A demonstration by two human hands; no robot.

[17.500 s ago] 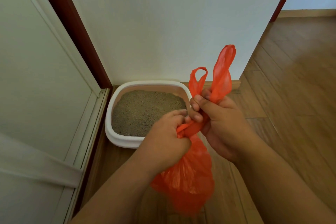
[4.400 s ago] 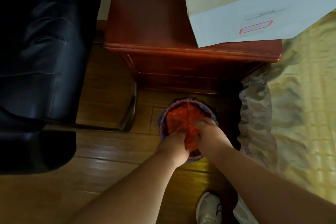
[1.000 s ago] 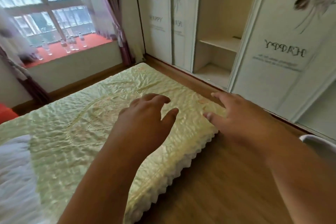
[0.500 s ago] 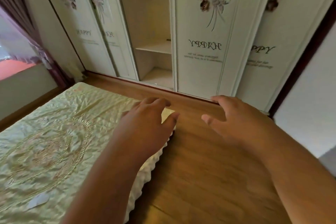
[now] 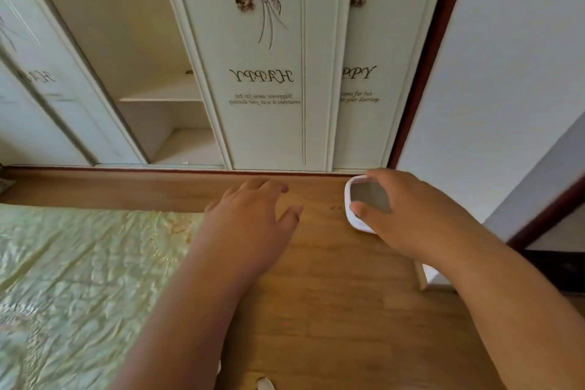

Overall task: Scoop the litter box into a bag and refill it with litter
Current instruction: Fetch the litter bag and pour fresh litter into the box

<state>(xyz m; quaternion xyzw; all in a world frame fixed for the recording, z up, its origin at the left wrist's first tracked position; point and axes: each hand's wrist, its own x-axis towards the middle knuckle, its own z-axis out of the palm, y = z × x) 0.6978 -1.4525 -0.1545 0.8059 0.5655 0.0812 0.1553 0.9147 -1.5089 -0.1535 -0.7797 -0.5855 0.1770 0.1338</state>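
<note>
Newly in view, litter box (image 5: 354,199) sits beyond both empty hands.

A home bedroom: quilted bed (image 5: 79,269), sliding-door wardrobe (image 5: 266,73), wooden floor (image 5: 332,294).

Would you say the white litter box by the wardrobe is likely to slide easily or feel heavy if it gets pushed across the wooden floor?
The litter box looks like a rigid plastic tray, so it should hold its shape. The grey litter filling it probably makes it fairly heavy. On the smooth wooden floor it would likely slide rather than tip.
</note>
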